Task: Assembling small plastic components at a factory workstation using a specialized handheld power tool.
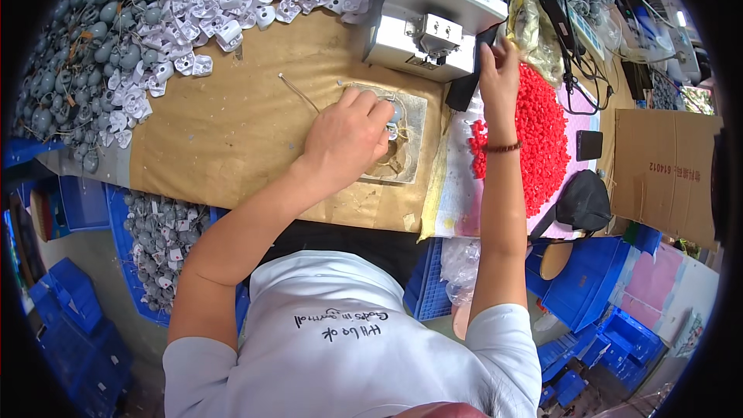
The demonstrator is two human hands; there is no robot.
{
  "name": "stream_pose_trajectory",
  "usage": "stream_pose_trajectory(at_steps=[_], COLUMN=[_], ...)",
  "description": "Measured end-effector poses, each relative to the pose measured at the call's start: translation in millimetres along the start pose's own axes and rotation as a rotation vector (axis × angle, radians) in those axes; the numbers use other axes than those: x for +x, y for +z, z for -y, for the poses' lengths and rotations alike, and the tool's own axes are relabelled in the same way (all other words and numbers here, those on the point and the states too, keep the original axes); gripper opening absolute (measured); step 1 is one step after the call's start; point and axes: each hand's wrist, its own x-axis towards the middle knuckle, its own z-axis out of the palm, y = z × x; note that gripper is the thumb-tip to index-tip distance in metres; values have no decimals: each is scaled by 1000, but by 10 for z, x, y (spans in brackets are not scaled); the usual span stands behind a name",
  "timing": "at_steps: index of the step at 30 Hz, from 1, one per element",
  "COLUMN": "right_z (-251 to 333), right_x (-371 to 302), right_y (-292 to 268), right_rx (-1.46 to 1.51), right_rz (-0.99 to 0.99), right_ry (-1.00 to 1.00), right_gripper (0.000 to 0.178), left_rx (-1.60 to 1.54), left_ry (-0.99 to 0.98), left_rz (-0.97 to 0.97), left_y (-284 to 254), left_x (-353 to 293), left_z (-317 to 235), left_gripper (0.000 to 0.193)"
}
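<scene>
My left hand point(348, 138) is closed over a pale square fixture plate point(416, 131) on the bench. Its fingers grip a grey rounded part point(396, 113), mostly hidden under them. A thin wire point(297, 91) sticks out to the left of this hand. My right hand point(499, 71) is raised beside the white bench machine point(422, 42), at the far edge of a heap of small red plastic pieces point(534, 139). Its thumb and fingers are slightly apart, and nothing shows between them.
White plastic shells point(224, 8) and grey rounded parts with wires point(93, 46) pile up at the far left. A blue bin point(124, 240) of similar parts stands below the bench edge. To the right are a black phone point(589, 145), a black cap-like item point(584, 201) and a cardboard box point(665, 170).
</scene>
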Motion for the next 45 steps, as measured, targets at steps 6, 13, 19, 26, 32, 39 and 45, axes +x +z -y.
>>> stream_pose_trajectory(at_steps=[6,13,19,26,32,39,45], right_z=[144,1595,1799,1813,1812,1944,1720], right_x=[61,-93,-2,186,105,-481,-671], right_y=[27,-426,-86,192,221,-59,-90], right_rx=[260,920,861,743,720,737,700], right_rz=[-18,-31,100,212,251,306,417], right_ry=[93,-270,-263,-76,-6,-36,-256], right_gripper=[59,48,38,18,31,51,61], left_rx=[-13,-27,-28,-27,-27,-15,-6], left_ry=[5,7,-4,-4,-6,-27,5], left_rz=[-33,-32,-40,-45,-43,-19,-103], left_y=[24,-1,5,-22,-5,-31,43], left_x=[-27,-21,-38,-17,-27,-25,-39], left_z=[8,9,-8,-8,-4,-9,25], left_gripper=[33,34,33,31,31,32,33])
